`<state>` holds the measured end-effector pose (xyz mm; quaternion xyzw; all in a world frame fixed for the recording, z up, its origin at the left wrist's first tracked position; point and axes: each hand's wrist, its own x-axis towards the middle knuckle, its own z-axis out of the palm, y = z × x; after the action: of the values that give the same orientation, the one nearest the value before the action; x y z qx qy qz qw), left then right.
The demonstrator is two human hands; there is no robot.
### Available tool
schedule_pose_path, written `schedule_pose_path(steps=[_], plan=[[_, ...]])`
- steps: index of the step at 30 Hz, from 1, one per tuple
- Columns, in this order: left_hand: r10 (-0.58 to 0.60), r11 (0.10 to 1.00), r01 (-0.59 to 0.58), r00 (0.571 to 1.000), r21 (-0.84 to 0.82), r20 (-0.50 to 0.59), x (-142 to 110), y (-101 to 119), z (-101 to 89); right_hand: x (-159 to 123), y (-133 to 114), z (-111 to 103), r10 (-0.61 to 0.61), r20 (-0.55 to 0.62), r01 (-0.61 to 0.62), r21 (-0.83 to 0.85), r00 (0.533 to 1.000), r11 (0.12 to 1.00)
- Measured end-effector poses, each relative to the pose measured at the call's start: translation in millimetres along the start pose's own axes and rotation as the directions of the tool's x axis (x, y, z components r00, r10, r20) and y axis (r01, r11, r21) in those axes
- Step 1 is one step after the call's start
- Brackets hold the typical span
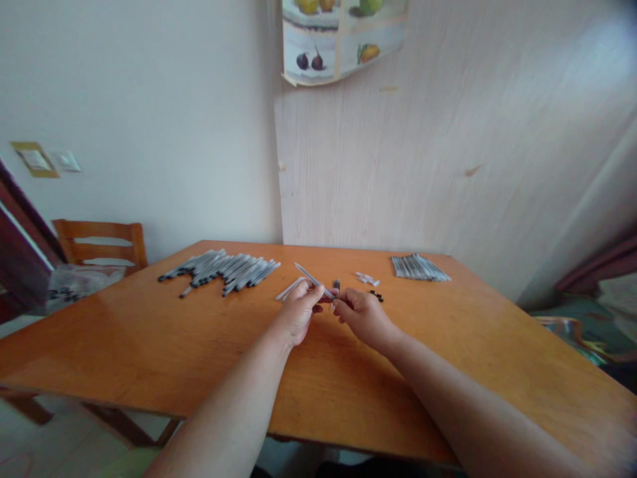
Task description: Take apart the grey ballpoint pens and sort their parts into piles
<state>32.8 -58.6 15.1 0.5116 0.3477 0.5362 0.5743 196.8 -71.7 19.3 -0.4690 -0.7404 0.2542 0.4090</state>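
My left hand (300,307) is closed round a slim grey-white pen (309,273), which points up and away to the left. My right hand (363,317) pinches at the pen's near, right-hand end; its fingertips hide what exactly lies between them. Just left of my left hand, a few pale pen tubes (287,290) lie on the table. Beyond my fingers is a small dark piece (336,284). Right of it are several small white parts (367,279) and several tiny black pieces (377,295).
On the wooden table (209,345), a large spread of black-ended pens (233,269) lies at the left. A neat row of pens (419,267) lies at the back right. A wooden chair (99,242) with a clear plastic bag (82,282) stands beyond the left edge.
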Motion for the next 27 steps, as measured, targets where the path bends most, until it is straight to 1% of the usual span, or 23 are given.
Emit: schedule_pose_path(steps=[2,4,6,8,10,11,13,19,21,25,27], plan=[[0.001,1.000,-0.001,1.000,-0.007,-0.005,0.3,0.5,0.3,0.7,0.5,-0.5,-0.061,-0.060,0.054,-0.100,0.996,0.993],[0.000,1.000,0.000,1.000,-0.017,-0.008,0.3,1.2,0.6,1.4,1.6,-0.9,-0.091,-0.090,0.078,-0.139,0.992,0.987],[-0.002,1.000,0.001,1.000,-0.025,-0.009,0.3,1.6,0.6,1.7,2.6,-0.9,-0.069,-0.076,0.063,-0.083,0.995,0.995],[0.001,0.999,-0.002,1.000,-0.032,-0.009,0.3,1.4,0.3,1.4,2.6,-0.5,-0.009,-0.011,0.010,0.040,1.000,0.999],[0.007,1.000,-0.007,1.000,-0.029,-0.005,0.3,0.8,-0.1,0.8,1.4,-0.2,0.047,0.071,-0.057,0.157,0.996,0.986],[0.010,1.000,-0.010,1.000,-0.022,-0.005,0.2,0.6,-0.2,0.5,0.5,-0.1,0.064,0.102,-0.082,0.190,0.993,0.978],[0.016,1.000,-0.016,1.000,0.000,-0.011,-0.1,0.6,-0.1,0.2,-1.4,-0.2,0.080,0.124,-0.105,0.205,0.989,0.973],[0.020,0.999,-0.019,0.999,0.035,-0.042,-0.8,2.7,1.8,1.5,-2.9,-0.9,0.087,0.075,-0.094,0.104,0.993,0.990],[0.020,0.999,-0.018,0.999,0.034,-0.049,-0.2,2.8,2.1,1.5,-3.1,-1.2,0.054,0.046,-0.056,0.047,0.998,0.997],[0.020,1.000,-0.019,0.998,0.020,-0.064,1.3,1.0,1.5,1.1,-3.2,-1.8,-0.068,-0.036,0.064,-0.112,0.997,0.992],[0.018,1.000,-0.017,0.998,0.014,-0.066,1.9,-0.6,0.6,1.3,-2.2,-1.4,-0.072,-0.064,0.063,-0.137,0.995,0.989]])
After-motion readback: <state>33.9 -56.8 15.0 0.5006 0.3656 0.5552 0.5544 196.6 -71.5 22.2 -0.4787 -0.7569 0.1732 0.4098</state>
